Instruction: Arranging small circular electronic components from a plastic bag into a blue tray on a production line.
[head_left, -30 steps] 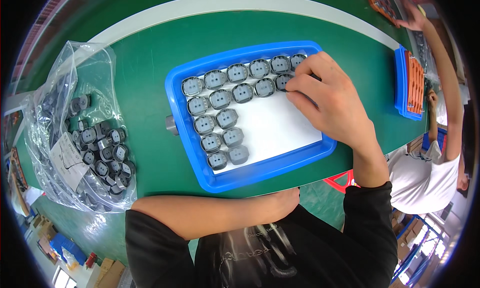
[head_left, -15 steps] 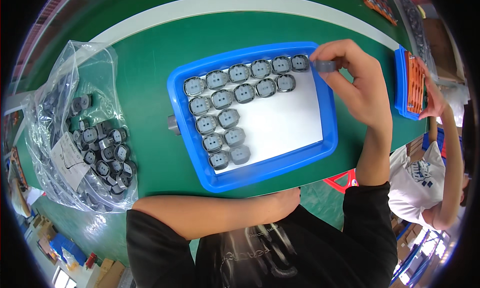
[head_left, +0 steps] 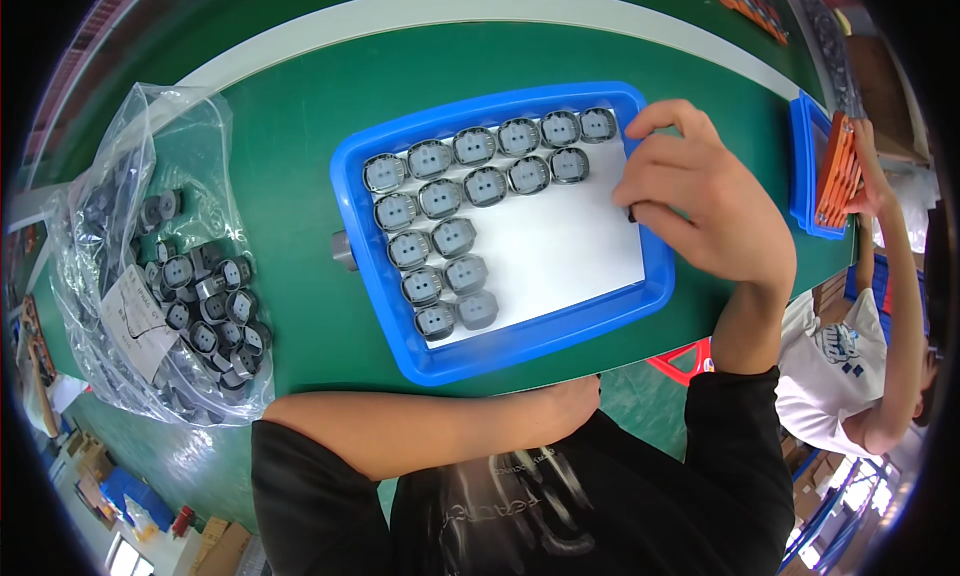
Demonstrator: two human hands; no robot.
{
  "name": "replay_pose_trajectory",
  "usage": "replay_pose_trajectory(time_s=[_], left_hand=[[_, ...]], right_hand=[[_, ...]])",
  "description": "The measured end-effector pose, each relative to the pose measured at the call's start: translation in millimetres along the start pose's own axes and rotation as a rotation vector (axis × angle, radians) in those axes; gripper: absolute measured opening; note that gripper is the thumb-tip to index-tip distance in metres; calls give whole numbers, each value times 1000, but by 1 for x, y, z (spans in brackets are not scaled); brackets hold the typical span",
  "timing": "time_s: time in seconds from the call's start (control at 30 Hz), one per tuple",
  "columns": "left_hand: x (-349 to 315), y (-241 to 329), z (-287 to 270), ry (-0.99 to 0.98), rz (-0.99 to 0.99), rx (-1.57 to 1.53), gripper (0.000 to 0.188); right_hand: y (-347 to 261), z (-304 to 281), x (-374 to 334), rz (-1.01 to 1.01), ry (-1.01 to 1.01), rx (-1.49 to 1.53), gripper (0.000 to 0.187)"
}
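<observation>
Blue plastic is walling in the tray (head_left: pixel 540 344), which is resting askew on the green surface (head_left: pixel 300 166). Inside, seventeen grey parts (head_left: pixel 485 186) are sitting on a white sheet (head_left: pixel 560 246): six are lining the far wall, five are forming the next row, and three pairs are running down the left side toward the near wall. The right hand (head_left: pixel 705 191) is hovering over the tray's right wall; its grip is pinching a dark piece (head_left: pixel 632 215), which the fingers are mostly hiding. The left hand (head_left: pixel 573 406) is resting just beside the surface's near edge, its forearm lying across the person's front; I cannot tell whether its grip is holding anything. A grey stub (head_left: pixel 343 250) is jutting out at the tray's left outer side. Farther left, a clear bag (head_left: pixel 75 266) is holding loose parts (head_left: pixel 204 337) and bearing a white label (head_left: pixel 138 321). At right, a co-worker's hand (head_left: pixel 874 183) is holding an orange rack (head_left: pixel 838 176) beside a blue bin (head_left: pixel 805 166).
</observation>
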State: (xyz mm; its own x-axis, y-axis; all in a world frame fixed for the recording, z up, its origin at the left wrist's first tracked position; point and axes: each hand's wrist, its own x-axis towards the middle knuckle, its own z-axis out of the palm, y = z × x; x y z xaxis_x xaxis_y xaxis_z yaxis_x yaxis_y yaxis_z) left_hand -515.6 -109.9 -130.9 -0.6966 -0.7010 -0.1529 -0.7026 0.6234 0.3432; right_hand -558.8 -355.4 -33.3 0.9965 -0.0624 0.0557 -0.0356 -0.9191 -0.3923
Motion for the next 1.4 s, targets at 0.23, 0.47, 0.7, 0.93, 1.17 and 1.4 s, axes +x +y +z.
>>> replay_pose_trajectory(time_s=[0.23, 0.47, 0.7, 0.93, 1.17, 1.4], left_hand=[[-2, -9, -5, 81, 7, -83, 10], [-2, -2, 1, 73, -1, 25, 12], [-1, -8, 1, 84, 28, -58, 10], [4, 5, 11, 67, -57, 51, 10], [7, -4, -3, -162, 46, -63, 11], [6, 0, 2, -91, 9, -49, 11]], right_hand=[[-8, 8, 3, 17, 60, -39, 21], [-15, 11, 3, 118, 43, -67, 21], [-18, 14, 2, 79, 34, -133, 16], [-17, 13, 1, 86, 50, -91, 14], [-11, 14, 5, 114, 131, -135, 14], [-8, 24, 7, 119, 170, -118, 20]])
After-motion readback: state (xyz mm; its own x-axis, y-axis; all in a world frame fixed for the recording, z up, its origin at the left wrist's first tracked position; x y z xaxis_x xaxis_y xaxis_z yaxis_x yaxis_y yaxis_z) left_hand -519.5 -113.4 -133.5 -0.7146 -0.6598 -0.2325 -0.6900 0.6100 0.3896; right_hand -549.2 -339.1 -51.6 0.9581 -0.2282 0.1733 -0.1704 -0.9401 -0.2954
